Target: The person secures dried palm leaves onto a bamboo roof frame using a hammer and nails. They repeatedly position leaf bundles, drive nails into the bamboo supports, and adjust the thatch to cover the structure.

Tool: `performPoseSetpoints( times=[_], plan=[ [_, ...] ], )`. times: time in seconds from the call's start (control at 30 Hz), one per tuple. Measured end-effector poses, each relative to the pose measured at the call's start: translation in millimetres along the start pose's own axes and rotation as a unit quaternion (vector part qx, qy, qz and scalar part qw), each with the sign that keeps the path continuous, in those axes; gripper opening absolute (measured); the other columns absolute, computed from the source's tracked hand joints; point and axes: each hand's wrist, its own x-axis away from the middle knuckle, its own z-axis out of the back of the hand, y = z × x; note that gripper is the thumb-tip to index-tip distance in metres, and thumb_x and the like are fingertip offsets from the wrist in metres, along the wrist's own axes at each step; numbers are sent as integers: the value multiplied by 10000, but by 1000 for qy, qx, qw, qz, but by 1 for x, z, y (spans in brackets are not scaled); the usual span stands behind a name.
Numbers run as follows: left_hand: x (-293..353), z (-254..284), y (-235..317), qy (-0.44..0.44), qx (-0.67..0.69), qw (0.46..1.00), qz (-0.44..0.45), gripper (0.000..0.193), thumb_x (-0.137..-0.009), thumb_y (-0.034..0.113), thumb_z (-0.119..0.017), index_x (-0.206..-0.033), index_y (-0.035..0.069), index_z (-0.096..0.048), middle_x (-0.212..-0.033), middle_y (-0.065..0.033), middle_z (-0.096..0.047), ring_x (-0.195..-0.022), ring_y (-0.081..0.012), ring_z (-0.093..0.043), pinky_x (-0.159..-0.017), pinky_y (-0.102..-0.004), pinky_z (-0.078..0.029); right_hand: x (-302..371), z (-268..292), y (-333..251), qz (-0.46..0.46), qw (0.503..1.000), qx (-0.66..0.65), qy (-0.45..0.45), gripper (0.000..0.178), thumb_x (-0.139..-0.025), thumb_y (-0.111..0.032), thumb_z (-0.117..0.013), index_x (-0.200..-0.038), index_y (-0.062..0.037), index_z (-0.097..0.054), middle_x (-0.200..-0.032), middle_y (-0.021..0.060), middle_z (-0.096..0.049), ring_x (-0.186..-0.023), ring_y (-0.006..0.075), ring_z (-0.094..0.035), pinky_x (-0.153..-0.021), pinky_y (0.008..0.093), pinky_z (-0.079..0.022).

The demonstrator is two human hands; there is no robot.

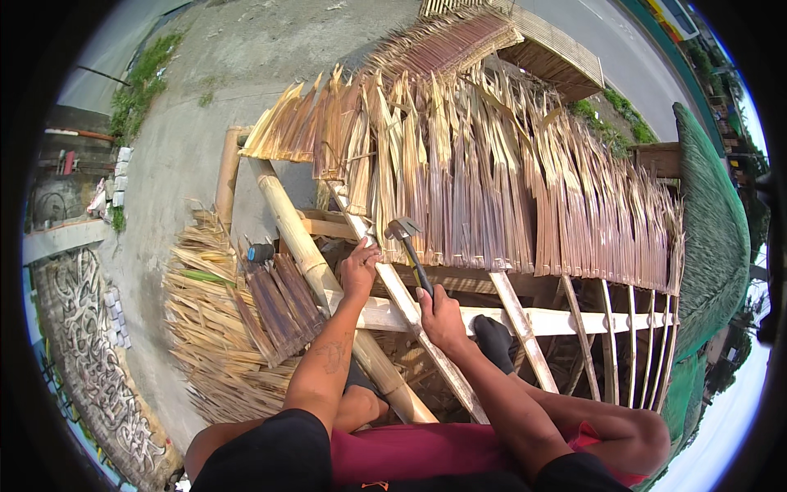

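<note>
In my right hand [443, 318] is a hammer [420, 269], gripped low on its dark handle with the metal head raised toward the thatch. My left hand [359, 267] is closed, its fingertips pressed together against a split bamboo slat [399, 293]. Whatever lies between those fingers is too small to make out. Just beyond both hands, dried palm-leaf thatch panels [459, 189] overlap in rows, their folded edges toward me. The hammer head is close to the lower edge of this thatch and right of my left fingers.
A thick bamboo pole [299, 234] slopes down on the left, crossed by a pale bamboo beam [557, 321]. More slats [525, 332] run toward me on the right, with gaps between. Loose palm-leaf panels [221, 303] are heaped at left, beside a dark cylindrical object [261, 252]. Green netting [709, 221] covers a neighbouring roof.
</note>
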Motion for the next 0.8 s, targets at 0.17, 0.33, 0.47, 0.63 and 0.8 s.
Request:
performPoseSetpoints(
  times=[0.17, 0.33, 0.47, 0.63, 0.8],
  plan=[
    [17, -6, 26, 113, -227, 953, -168, 147, -797, 19, -686, -939, 37, -721, -1115, -156, -693, -1035, -319, -663, -881, -418, -532, 14, -2, 14, -17, 993, -90, 75, 451, -1017, -397, -486, -852, 23, -484, -628, 243, -546, -578, 424, -542, -570, 480, -418],
    [51, -70, 72, 114, 90, 946, 290, 249, -873, 61, -672, -1099, -41, -651, -1102, -193, -663, -993, -309, -659, -872, -391, -521, 9, 2, 53, -130, 985, -28, 106, 482, -1022, -424, -465, -848, 25, -492, -645, 232, -556, -588, 387, -548, -587, 460, -432],
    [35, -116, 78, 182, 217, 829, 482, 503, -903, 202, -696, -1270, -101, -534, -1219, -234, -628, -1087, -315, -639, -923, -387, -503, 3, 9, 72, -128, 989, 20, 75, 488, -1012, -423, -471, -866, 41, -512, -740, 309, -597, -735, 493, -594, -665, 529, -447],
    [13, -133, 56, 218, 289, 788, 498, 693, -900, 288, -702, -1421, -61, -405, -1421, -209, -504, -1264, -326, -536, -1026, -400, -430, 8, 10, 74, -139, 985, 62, 87, 470, -1012, -398, -470, -881, 51, -517, -758, 336, -595, -797, 537, -579, -688, 560, -443],
    [10, -139, 52, 220, 346, 761, 503, 671, -901, 260, -706, -1419, -52, -413, -1387, -231, -524, -1224, -313, -562, -1006, -391, -439, 9, 6, 76, -118, 987, 53, 95, 462, -1017, -387, -462, -882, 52, -515, -750, 327, -598, -788, 535, -586, -678, 563, -444]
  ],
)
